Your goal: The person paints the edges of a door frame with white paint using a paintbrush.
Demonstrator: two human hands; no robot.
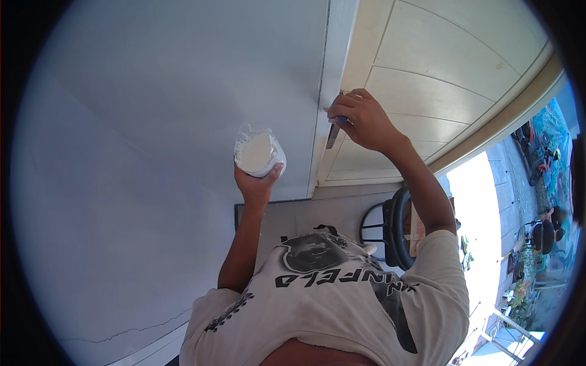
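The fingers of the right hand [366, 122] are bent and drawn together at the edge of the pale door frame [336, 55], apparently pinching something small, but the knuckles hide it and I cannot tell what it is or how firmly it is held. A narrow dark strip [332, 136] shows just below those fingertips; whether it belongs to the door or to a tool is unclear. The cream panelled door [433, 85] spreads to the right of and beyond the same fingers, and the smooth grey-white wall [183, 79] lies to their left. The left hand [254, 183] is wrapped around the lower part of a white container [279, 156], its thumb lying along the near right side. The white paste [254, 151] sits inside, above the left fingers and lower left of the right ones, well apart from them. The step in hand looks like close work at the frame's edge, with the paste held ready. The next move probably calls for a light, steady right wrist along that narrow edge, while the left grip keeps the container's mouth from tipping.
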